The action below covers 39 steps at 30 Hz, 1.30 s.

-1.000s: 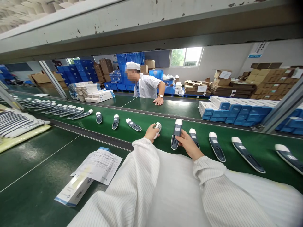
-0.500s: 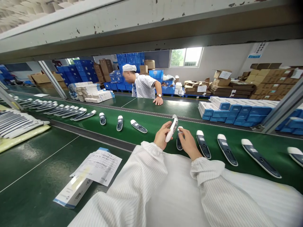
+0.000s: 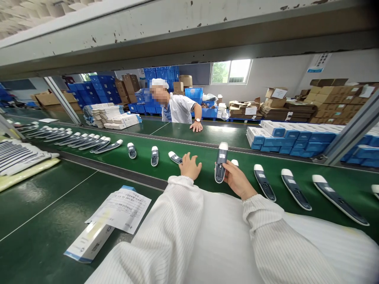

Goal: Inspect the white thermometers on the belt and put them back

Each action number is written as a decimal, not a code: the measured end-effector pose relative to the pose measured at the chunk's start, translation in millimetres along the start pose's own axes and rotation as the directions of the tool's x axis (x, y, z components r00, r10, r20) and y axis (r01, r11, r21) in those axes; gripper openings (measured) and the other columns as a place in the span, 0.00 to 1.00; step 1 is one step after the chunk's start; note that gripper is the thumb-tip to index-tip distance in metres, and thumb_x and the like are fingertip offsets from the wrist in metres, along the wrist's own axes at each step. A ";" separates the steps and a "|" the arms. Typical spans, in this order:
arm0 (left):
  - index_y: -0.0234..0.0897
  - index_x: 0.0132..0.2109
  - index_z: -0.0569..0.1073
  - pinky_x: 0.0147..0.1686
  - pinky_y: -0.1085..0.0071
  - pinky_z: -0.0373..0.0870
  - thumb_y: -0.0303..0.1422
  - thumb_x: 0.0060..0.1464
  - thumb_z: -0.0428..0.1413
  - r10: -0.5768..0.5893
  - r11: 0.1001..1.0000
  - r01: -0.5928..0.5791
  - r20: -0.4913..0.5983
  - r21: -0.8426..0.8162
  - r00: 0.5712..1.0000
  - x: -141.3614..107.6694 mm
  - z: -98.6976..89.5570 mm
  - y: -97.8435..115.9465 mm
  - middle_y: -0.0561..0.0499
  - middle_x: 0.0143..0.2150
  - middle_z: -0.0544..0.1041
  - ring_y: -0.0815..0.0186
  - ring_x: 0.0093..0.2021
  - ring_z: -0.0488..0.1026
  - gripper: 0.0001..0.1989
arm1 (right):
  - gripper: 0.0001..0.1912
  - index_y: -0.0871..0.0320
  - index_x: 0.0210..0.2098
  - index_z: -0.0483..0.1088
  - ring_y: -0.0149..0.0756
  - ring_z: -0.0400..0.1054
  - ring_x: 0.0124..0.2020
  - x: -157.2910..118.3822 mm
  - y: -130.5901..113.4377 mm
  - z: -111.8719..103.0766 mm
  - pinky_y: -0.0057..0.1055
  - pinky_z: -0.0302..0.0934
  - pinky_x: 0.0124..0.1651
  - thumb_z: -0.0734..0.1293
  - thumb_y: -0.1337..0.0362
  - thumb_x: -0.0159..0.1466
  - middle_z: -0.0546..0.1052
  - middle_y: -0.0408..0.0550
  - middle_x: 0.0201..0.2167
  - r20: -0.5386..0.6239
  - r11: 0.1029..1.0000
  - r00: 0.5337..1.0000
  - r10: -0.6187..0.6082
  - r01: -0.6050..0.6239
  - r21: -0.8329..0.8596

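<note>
My right hand [image 3: 237,180] holds a white-and-grey handheld device [image 3: 220,162] upright by its lower side edge, thumb on the front. Its dark grey face is toward me, with a white tip on top, a small pale label and an open slot lower down. To the left, my left hand [image 3: 190,167] is empty, its fingers apart, reaching over the belt. Just beyond it lies another such device [image 3: 175,157], partly hidden by the fingers. Behind my right hand only the white tip of a further device [image 3: 235,162] shows.
More devices lie spaced along the green conveyor belt [image 3: 204,156]; several crowd together at left. A paper sheet [image 3: 124,209] covers part of a white box [image 3: 89,240] on the near table. Blue-white boxes [image 3: 284,138] stand beyond the belt. A co-worker [image 3: 177,106] leans there, one hand down.
The held device has passed from my left hand to my right and turned its dark face toward me. My left hand has moved left, fingers spread. Devices on the belt have shifted right.
</note>
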<state>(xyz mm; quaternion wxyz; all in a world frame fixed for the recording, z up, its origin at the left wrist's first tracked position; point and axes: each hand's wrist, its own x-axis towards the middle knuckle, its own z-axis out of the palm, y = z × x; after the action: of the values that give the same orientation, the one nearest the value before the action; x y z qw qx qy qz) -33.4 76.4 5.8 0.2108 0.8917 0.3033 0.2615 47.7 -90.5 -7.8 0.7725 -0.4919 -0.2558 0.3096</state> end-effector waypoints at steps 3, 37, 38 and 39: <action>0.43 0.52 0.69 0.58 0.41 0.44 0.44 0.55 0.52 -0.110 0.981 0.096 0.077 0.171 0.991 5.8 -5.8 -13.5 0.41 0.69 0.46 0.46 0.68 0.37 0.19 | 0.16 0.51 0.39 0.71 0.33 0.67 0.34 -2.1 -2.2 1.6 0.28 0.58 0.31 0.68 0.51 0.54 0.75 0.42 0.34 0.006 1.000 1.000 -0.004 0.004 -0.004; 0.29 0.45 0.74 0.13 0.75 0.62 0.44 0.63 0.40 0.093 0.070 0.543 0.548 -0.837 0.832 -19.3 5.5 34.5 0.41 0.40 0.77 0.67 0.24 0.72 0.25 | 0.25 0.58 0.49 0.63 0.40 0.68 0.39 19.8 29.7 -22.4 0.37 0.61 0.43 0.61 0.70 0.51 0.74 0.50 0.40 -0.140 0.522 0.959 -0.246 0.009 -0.853; 0.29 0.44 0.74 0.13 0.75 0.62 0.44 0.63 0.40 0.089 0.074 0.547 0.552 -0.834 0.829 -19.7 5.6 35.2 0.41 0.40 0.77 0.67 0.24 0.72 0.25 | 0.23 0.60 0.47 0.65 0.42 0.68 0.40 20.0 30.6 -24.9 0.38 0.61 0.44 0.62 0.71 0.51 0.73 0.53 0.40 -0.148 0.437 0.958 -0.244 -0.027 -0.899; 0.29 0.44 0.74 0.13 0.75 0.61 0.44 0.63 0.40 0.084 0.078 0.551 0.556 -0.831 0.827 -20.0 5.9 36.0 0.41 0.40 0.78 0.67 0.24 0.72 0.25 | 0.21 0.61 0.46 0.67 0.45 0.68 0.42 19.6 30.6 -26.8 0.39 0.60 0.46 0.62 0.71 0.51 0.73 0.56 0.42 -0.155 0.385 0.958 -0.240 -0.052 -0.921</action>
<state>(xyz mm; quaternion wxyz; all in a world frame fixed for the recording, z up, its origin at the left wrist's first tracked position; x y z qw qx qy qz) -28.0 36.0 13.7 0.8498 0.4919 0.1374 0.1302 72.7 -82.4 -44.5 0.4150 -0.8566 -0.3067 0.0038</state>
